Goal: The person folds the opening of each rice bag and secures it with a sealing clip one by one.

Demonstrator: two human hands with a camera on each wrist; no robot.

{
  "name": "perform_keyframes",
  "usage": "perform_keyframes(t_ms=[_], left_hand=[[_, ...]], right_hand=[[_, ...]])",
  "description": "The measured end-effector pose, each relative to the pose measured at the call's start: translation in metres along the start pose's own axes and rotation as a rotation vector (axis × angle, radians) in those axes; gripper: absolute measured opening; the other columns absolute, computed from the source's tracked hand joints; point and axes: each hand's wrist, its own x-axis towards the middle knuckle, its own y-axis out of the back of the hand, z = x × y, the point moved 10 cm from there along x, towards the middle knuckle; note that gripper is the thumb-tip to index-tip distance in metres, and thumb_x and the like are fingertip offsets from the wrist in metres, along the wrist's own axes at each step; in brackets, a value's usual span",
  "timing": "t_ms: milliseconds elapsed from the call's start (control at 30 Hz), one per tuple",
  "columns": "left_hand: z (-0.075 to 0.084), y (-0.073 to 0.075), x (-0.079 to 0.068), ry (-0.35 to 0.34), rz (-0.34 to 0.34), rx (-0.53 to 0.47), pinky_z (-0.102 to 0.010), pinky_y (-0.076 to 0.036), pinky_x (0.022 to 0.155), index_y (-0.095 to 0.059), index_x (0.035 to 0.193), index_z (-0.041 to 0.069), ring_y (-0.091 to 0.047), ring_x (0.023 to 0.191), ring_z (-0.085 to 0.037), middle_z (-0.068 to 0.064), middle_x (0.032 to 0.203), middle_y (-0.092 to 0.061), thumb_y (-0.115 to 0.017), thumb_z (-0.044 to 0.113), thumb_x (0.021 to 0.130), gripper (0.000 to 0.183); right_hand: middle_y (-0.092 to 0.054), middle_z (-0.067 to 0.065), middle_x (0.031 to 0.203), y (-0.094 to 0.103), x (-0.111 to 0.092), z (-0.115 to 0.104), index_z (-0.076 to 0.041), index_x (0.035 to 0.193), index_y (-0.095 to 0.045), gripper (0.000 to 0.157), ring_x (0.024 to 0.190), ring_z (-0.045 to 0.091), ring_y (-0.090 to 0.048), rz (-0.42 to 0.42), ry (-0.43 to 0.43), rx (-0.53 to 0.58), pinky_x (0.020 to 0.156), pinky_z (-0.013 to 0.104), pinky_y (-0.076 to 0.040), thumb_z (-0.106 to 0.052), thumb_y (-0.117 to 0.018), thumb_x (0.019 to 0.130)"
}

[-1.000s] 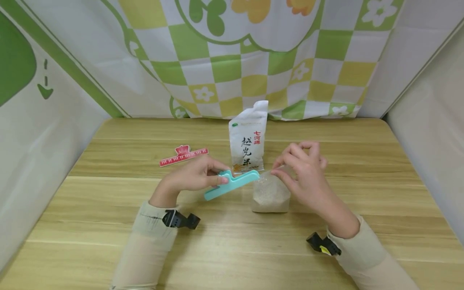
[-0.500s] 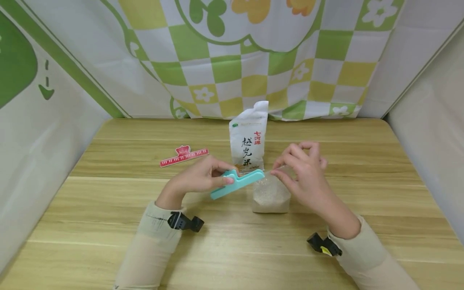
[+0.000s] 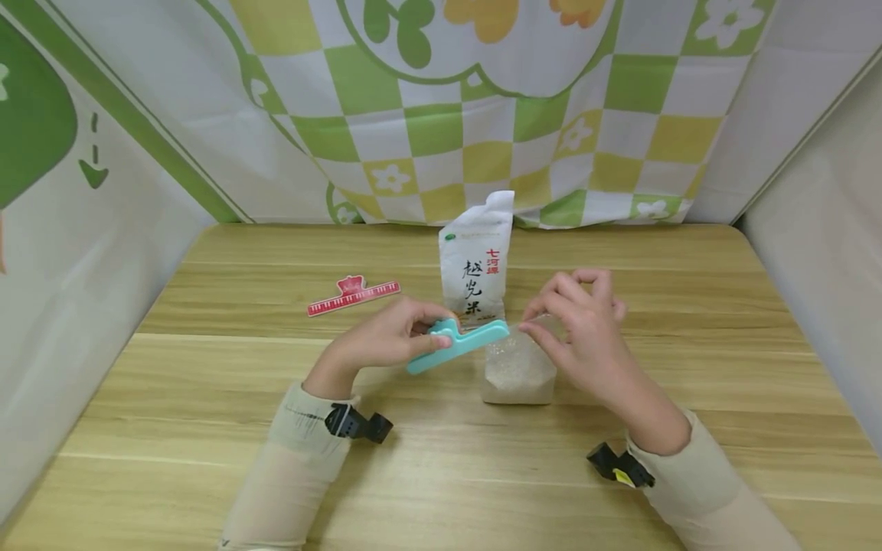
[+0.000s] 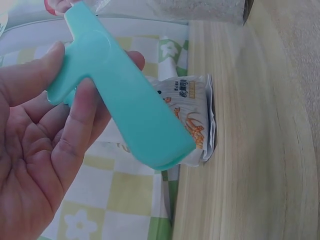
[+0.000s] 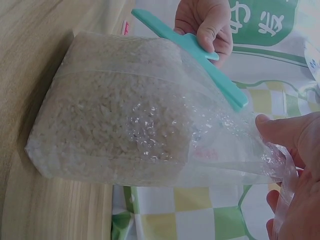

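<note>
My left hand (image 3: pixel 386 340) grips a teal bag clip (image 3: pixel 458 346) by its handle end; the clip (image 4: pixel 120 95) points right, its tip at the left top corner of a clear bag of rice (image 3: pixel 518 371). That bag (image 5: pixel 125 125) stands on the wooden table (image 3: pixel 441 474). My right hand (image 3: pixel 575 325) pinches the bag's clear top edge (image 5: pixel 280 155) and holds it up. The teal clip (image 5: pixel 195 52) lies along the bag's upper side in the right wrist view. Whether the clip's jaws bite the plastic cannot be told.
A white printed rice pouch (image 3: pixel 477 264) stands upright just behind the clear bag. A red bag clip (image 3: pixel 353 296) lies flat at the left rear of the table. Patterned cloth walls (image 3: pixel 441 115) close in the back and both sides.
My left hand has carried the teal clip rightward, from short of the clear bag to its top left corner. My right hand has kept its pinch on the bag top.
</note>
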Motion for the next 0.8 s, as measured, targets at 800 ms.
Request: perform_keyframes(t_ms=[800], left_hand=[[0.017, -0.004, 0.004, -0.042, 0.058, 0.035, -0.021, -0.039, 0.057, -0.069, 0.101, 0.012, -0.044, 0.059, -0.009, 0.0, 0.078, -0.06, -0.065, 0.013, 0.096, 0.007]], right_hand=[[-0.061, 0.001, 0.091, 0.0, -0.001, -0.001, -0.012, 0.081, -0.07, 0.016, 0.112, 0.034, -0.036, -0.024, -0.022, 0.004, 0.083, 0.06, -0.024, -0.007, -0.084, 0.075]])
